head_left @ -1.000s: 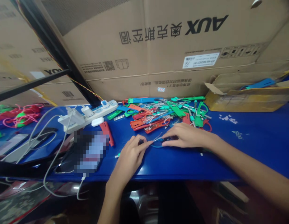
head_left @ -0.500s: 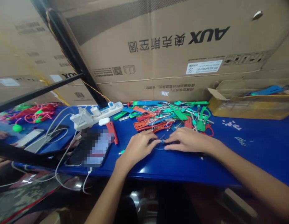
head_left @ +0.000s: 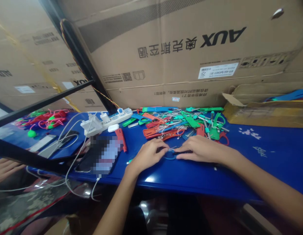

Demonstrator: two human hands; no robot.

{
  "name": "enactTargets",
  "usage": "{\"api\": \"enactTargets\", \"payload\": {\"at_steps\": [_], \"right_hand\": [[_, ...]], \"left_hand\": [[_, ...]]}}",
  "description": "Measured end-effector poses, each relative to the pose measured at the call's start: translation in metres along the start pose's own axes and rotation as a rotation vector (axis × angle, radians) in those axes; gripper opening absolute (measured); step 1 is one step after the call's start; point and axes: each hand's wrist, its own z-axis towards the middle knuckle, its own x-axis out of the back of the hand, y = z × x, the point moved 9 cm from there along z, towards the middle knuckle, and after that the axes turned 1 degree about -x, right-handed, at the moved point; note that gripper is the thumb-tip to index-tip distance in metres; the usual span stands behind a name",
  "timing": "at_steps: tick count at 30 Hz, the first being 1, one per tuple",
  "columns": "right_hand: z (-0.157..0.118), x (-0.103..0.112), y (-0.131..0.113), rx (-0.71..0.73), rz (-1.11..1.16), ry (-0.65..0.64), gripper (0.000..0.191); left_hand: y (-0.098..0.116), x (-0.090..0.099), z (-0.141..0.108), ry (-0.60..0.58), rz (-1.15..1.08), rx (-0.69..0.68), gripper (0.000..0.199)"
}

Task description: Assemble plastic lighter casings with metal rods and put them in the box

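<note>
On the blue table, my left hand (head_left: 151,151) is closed, with its thumb and forefinger pinched at a thin whitish strand or rod (head_left: 172,149). Close beside it, my right hand (head_left: 197,148) has its thumb and fingers closed on a blue plastic piece, largely hidden by the hand. A blue loop (head_left: 169,158) of that piece shows between the two hands. Just beyond my fingers lies a pile of red, green and blue plastic pieces (head_left: 190,118) with ring ends, thin metal rods and white strings. Their exact kind is unclear.
Left of my hands lie a phone (head_left: 106,156) on a cable, a red plastic piece (head_left: 121,139), a white case (head_left: 113,128) and a power strip (head_left: 117,118). An open carton (head_left: 266,112) stands right. Beyond a black frame (head_left: 43,104), another person's hand (head_left: 6,168) rests.
The view has shifted slightly, so everything sits a little further right. My hands stay together at the blue piece with only small finger movement. The other person's hand shows more.
</note>
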Motion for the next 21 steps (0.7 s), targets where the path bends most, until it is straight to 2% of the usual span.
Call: {"api": "enactTargets", "payload": {"at_steps": [8,14,21], "right_hand": [[0.003,0.001,-0.002,0.048,0.021,0.043,0.033],[0.005,-0.004,-0.001,0.067,0.024,0.05,0.033],[0.005,-0.003,0.0,0.053,0.054,0.029,0.035]], "left_hand": [[-0.004,0.0,-0.001,0.008,-0.037,-0.025,0.023],[-0.014,-0.001,0.0,0.029,-0.124,0.062,0.016],[-0.02,-0.003,0.0,0.035,-0.197,0.115,0.017]]}}
